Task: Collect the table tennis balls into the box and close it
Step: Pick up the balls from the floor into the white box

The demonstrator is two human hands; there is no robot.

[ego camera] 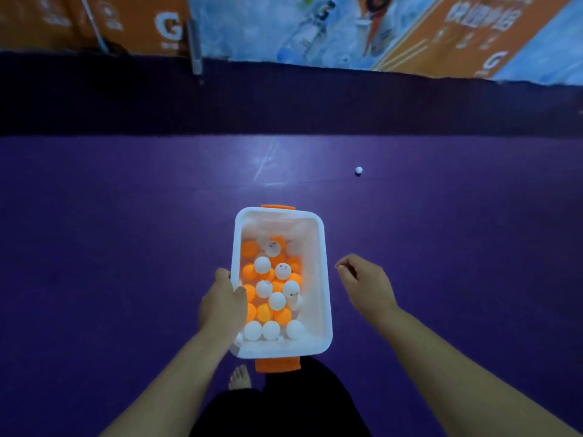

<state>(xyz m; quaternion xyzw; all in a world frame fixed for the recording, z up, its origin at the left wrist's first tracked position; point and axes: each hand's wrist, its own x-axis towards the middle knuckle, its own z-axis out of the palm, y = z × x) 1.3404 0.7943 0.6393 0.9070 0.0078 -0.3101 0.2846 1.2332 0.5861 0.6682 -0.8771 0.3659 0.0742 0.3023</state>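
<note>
A white plastic box [318, 279] with orange latches at both ends is held above the purple floor, lid off, and holds several white and orange table tennis balls [277, 300]. My left hand [224, 305] grips the box's left rim, thumb hooked inside. My right hand [366, 283] hovers just right of the box, not touching it, fingers loosely curled with nothing visible in them. One white ball [358, 170] lies alone on the floor ahead and to the right.
The purple floor mat [126, 231] spreads all around. Orange and blue advertising barriers [315, 29] line the far edge, with a grey post [195, 45] between them. My bare foot [239, 377] and dark trousers [284, 405] are below the box.
</note>
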